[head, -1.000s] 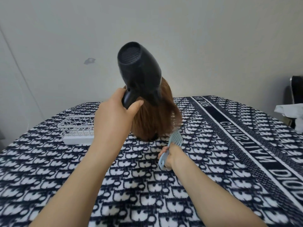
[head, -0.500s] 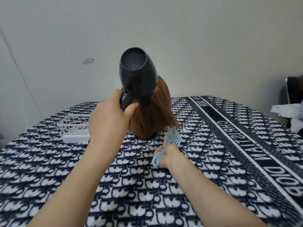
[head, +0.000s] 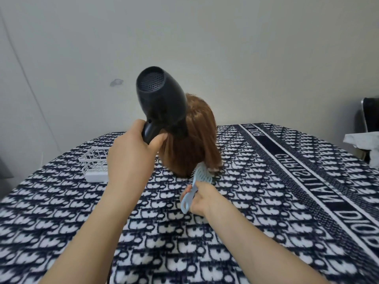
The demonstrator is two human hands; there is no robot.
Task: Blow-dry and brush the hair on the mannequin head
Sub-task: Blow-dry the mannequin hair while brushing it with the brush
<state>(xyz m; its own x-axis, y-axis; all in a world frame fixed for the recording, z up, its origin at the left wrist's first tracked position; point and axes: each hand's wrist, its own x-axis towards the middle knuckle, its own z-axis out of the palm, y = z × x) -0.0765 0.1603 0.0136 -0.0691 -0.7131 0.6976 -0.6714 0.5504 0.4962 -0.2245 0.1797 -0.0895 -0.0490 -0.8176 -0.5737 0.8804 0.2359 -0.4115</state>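
The mannequin head (head: pixel 196 140) with shoulder-length brown hair stands on the patterned cloth, its back toward me. My left hand (head: pixel 131 158) grips the handle of a black hair dryer (head: pixel 162 103), held up against the upper left of the hair with its rear grille facing me. My right hand (head: pixel 202 200) holds a light blue vented brush (head: pixel 198 182) by its handle. The brush head sits at the lower tips of the hair on the right side, bristles toward the hair.
A white wire basket (head: pixel 95 163) stands on the cloth left of the mannequin head. The table is covered by a navy and white patterned blanket (head: pixel 266 201). White fabric (head: pixel 363 143) and a dark chair (head: pixel 369 115) are at the far right edge.
The dryer has shifted left and tilted, its grille now facing me more. The brush has come back up to the hair tips after dropping away from them.
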